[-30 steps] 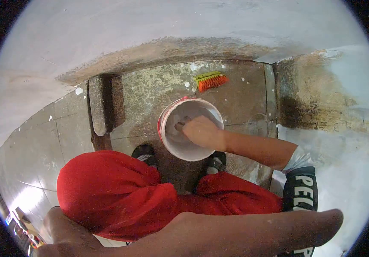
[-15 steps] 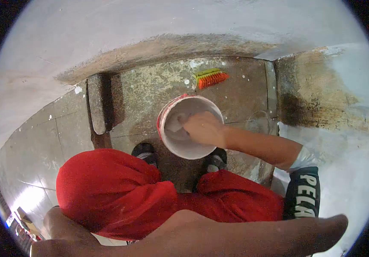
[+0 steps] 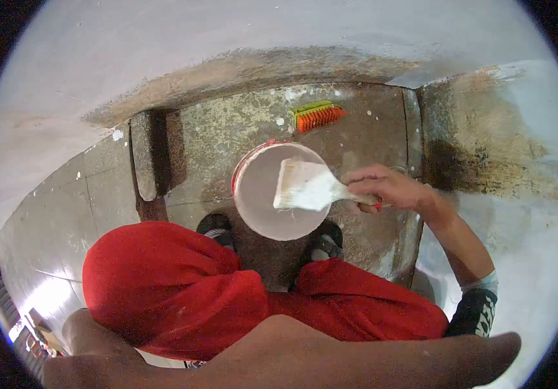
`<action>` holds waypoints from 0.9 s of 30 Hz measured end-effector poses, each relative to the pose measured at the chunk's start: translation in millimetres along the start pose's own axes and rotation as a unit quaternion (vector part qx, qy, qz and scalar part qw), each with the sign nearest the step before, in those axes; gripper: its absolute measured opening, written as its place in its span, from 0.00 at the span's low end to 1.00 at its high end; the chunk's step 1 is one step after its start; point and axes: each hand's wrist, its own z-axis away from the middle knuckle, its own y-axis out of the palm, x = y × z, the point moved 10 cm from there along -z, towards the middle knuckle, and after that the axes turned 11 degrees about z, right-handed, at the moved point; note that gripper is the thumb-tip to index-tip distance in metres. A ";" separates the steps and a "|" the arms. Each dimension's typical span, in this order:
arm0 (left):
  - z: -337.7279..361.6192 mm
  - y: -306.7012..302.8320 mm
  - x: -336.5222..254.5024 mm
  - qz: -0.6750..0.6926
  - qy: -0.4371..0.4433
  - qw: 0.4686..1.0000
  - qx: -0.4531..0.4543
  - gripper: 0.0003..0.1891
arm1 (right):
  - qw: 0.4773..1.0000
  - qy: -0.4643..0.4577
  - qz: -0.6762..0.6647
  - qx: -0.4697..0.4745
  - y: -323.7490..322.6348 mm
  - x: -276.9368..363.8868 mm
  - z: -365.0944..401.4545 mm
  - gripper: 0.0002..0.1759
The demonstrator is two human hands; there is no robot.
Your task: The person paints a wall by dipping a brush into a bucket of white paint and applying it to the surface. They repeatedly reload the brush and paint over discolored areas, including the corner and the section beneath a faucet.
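Note:
My right hand (image 3: pixel 392 188) grips the handle of a wide paint brush (image 3: pixel 308 187) at the right of the bucket. The brush's broad head, coated in white, points left over the opening of a white bucket (image 3: pixel 282 233) with a red edge. Pale liquid shows inside the bucket, which stands on the floor between my feet. Along the bottom of the view, very close to the camera, lies bare skin of what looks like my left arm and hand (image 3: pixel 467 356); its fingers cannot be made out.
A green scrubbing brush with orange bristles (image 3: pixel 318 117) lies on the stained floor behind the bucket. A stone block (image 3: pixel 151 155) stands at the left. Walls with brown stains (image 3: pixel 486 139) rise behind and at the right. My red-clothed legs (image 3: pixel 168 285) flank the bucket.
My right hand has come up out of the bucket and moved right, bringing the paint brush into clear view above the opening. The shape along the bottom is nearly still.

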 end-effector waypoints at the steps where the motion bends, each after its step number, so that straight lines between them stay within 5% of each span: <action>1: -2.8 0.4 -0.1 -0.003 0.002 1.000 -0.003 0.14 | 1.000 -0.002 0.001 0.002 -1.3 -5.8 4.4 0.18; 7: -4.7 7.8 -31.4 -0.076 0.047 0.995 -0.040 0.15 | 0.983 -0.014 -0.180 -0.030 -25.6 -52.8 24.9 0.18; 10: 10.5 11.0 -84.2 -0.186 0.110 0.971 -0.100 0.15 | 0.950 -0.101 -0.292 -0.049 -60.4 -74.6 22.3 0.16; 12: -0.8 17.1 -102.3 -0.260 0.093 0.953 -0.126 0.15 | 0.918 -0.096 -0.250 -0.291 -117.5 -114.0 27.5 0.14; 14: 20.9 31.6 -105.7 -0.579 0.198 0.759 -0.223 0.16 | 0.889 -0.069 -0.213 -0.399 -145.1 -142.5 21.2 0.14; 15: 6.0 42.6 -94.0 -0.841 0.031 0.523 -0.137 0.16 | 0.857 -0.030 -0.165 -0.488 -161.9 -157.8 26.4 0.14; 18: 11.4 6.4 -64.6 -0.879 -0.089 0.468 -0.001 0.09 | 0.828 -0.004 -0.169 -0.535 -181.1 -190.4 13.5 0.16; 23: 25.9 -35.9 -62.6 -0.851 -0.249 0.456 -0.083 0.13 | 0.822 0.022 -0.137 -0.553 -215.2 -212.0 -11.1 0.19; 27: 9.5 -25.3 -60.0 -0.854 -0.246 0.449 -0.088 0.18 | 0.777 0.030 -0.054 -0.627 -238.1 -189.3 -7.6 0.18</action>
